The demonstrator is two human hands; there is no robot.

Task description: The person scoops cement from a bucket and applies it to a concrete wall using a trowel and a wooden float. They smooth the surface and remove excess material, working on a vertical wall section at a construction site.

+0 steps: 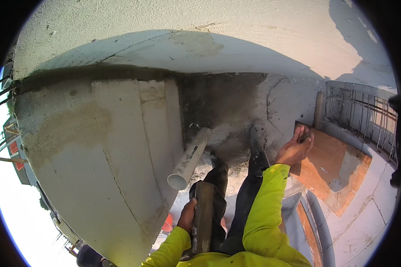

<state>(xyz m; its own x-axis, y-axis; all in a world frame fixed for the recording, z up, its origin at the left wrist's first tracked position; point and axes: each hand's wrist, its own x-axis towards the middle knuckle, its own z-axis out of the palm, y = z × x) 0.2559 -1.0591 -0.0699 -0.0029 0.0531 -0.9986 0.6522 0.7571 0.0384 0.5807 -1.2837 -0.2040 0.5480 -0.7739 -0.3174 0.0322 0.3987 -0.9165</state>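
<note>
At the lower middle, my left hand (pixel 188 216) grips the edge of a narrow, cement-coloured board (pixel 203 209), held lengthwise in front of my legs. It may be a plastering float; its handle, if any, is hidden. My right hand (pixel 295 147) is raised over a reddish plywood sheet (pixel 327 162) with its fingers curled in. Whether something small is between them I cannot make out. Ahead of me, dark wet mortar (pixel 223 100) covers the corner by the wall, and more runs along the joint to the left.
A white plastic pipe (pixel 189 160) sticks up at a slant between my legs and the pale block wall (pixel 120 147) on the left. Steel rebar (pixel 365 113) stands in an opening at the right. Below the left wall an orange-red object (pixel 168 222) shows partly. A rough plastered surface (pixel 173 22) spans the far side.
</note>
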